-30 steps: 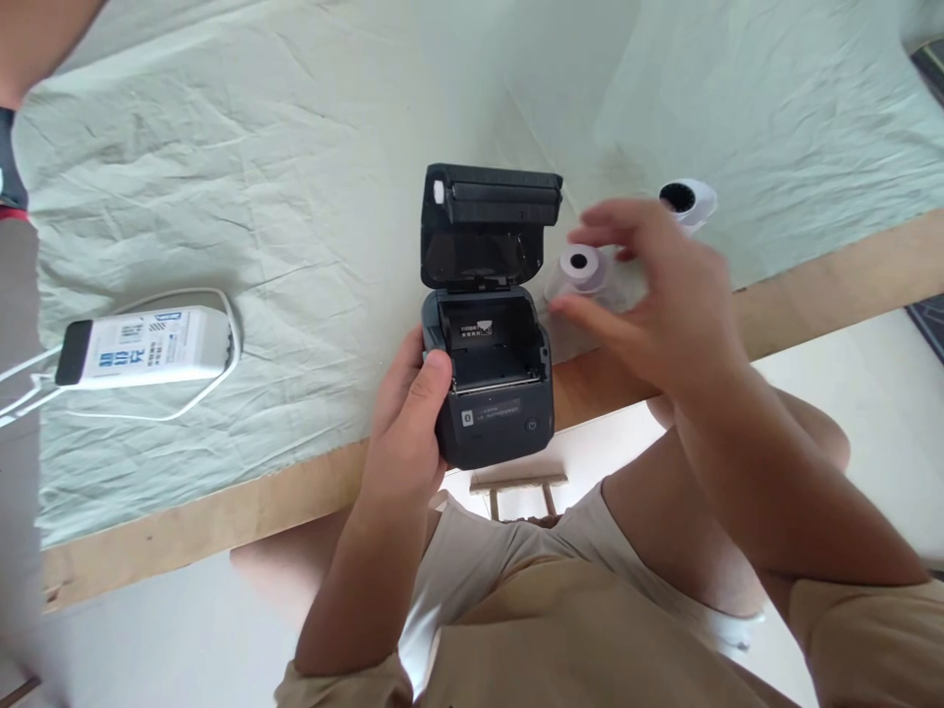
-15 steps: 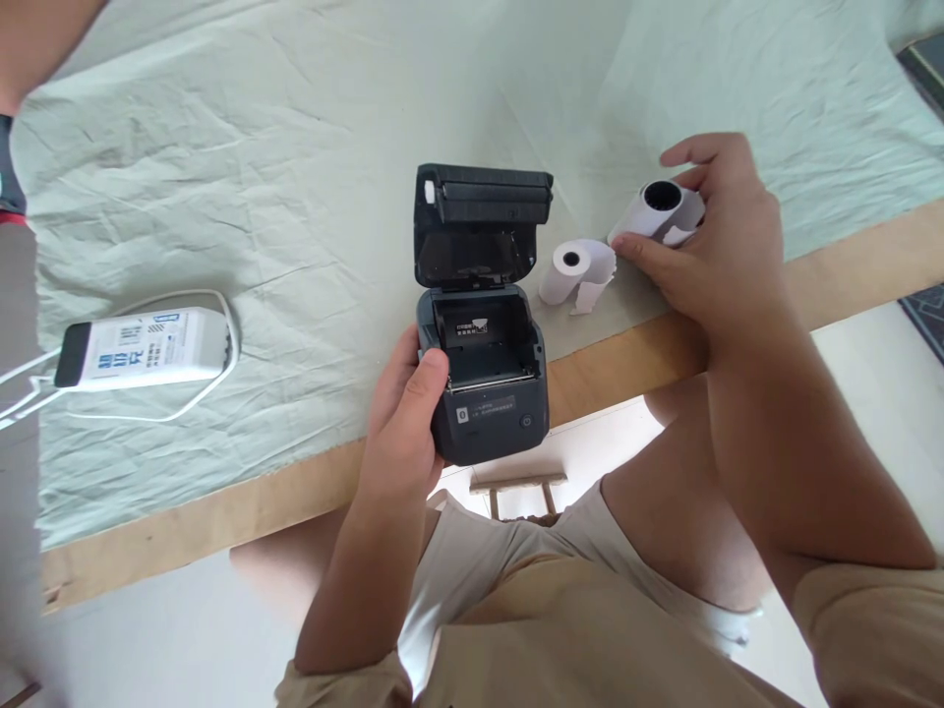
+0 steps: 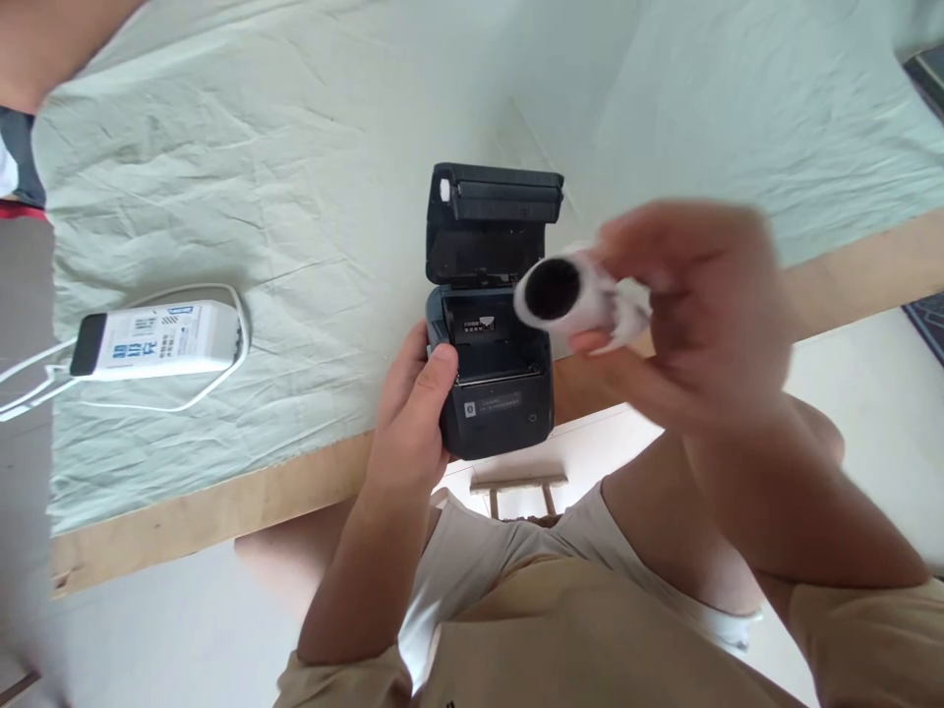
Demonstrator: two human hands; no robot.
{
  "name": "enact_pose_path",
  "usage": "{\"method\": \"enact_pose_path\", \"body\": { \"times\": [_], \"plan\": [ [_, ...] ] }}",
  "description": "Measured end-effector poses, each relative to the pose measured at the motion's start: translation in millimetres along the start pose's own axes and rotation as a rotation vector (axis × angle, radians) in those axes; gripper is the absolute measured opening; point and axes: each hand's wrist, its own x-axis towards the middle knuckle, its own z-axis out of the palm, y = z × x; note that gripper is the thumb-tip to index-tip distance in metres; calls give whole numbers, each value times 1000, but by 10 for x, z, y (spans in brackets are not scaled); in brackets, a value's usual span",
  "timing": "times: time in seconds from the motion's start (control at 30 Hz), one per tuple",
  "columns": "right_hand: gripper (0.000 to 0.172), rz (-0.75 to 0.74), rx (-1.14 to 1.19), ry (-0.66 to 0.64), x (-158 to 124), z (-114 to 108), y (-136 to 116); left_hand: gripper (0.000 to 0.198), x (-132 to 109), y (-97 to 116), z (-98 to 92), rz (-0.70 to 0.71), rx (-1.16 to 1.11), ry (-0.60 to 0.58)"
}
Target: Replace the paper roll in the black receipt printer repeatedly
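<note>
My left hand (image 3: 414, 403) grips the left side of a dark portable label printer (image 3: 497, 418), thumb on its front edge. The printer's lid (image 3: 494, 224) stands open, and its paper bay shows no roll inside. Blurred by motion, my right hand (image 3: 700, 305) holds a white paper roll (image 3: 582, 295) between thumb and fingers. The roll's wide black core faces me, and it hovers beside the open bay at the printer's right. The smaller paper roll is hidden from view, behind the held roll or my right hand.
At the left lies a white power strip (image 3: 158, 339) with a white cable (image 3: 199, 401) looped around it. A pale green cloth (image 3: 317, 197) covers the table, whose wooden edge (image 3: 213, 509) runs in front of me. Another person's arm (image 3: 59, 44) is at the upper left.
My right hand has lifted the wide-core paper roll off the cloth and brought it left, next to the printer. My left hand still holds the printer in nearly the same place.
</note>
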Motion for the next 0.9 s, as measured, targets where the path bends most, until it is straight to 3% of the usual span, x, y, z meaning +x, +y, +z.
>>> {"method": "enact_pose_path", "body": {
  "times": [0.13, 0.27, 0.5, 0.6, 0.77, 0.9],
  "plan": [
    [24, -266, -160, 26, 83, 253, -59, 32, 1, -1, 4, 10, 1, 4],
    [16, -314, -224, -6, 167, 321, 14, 31, 4, 17, 7, 13, 3, 3],
    [22, -414, -211, -21, 123, 245, -55, 33, 15, 25, 21, -7, -16, 0],
    [16, -481, -192, -130, 71, 204, -126, 41, 28, 0, -19, 5, -15, -55],
    [14, -466, -179, -363, 15, 150, -164, 44, 24, -29, -123, 33, 109, -101],
    [18, -429, -154, -232, 28, 120, -168, 50, 15, -33, -152, 25, 163, -88]
  ]
}}
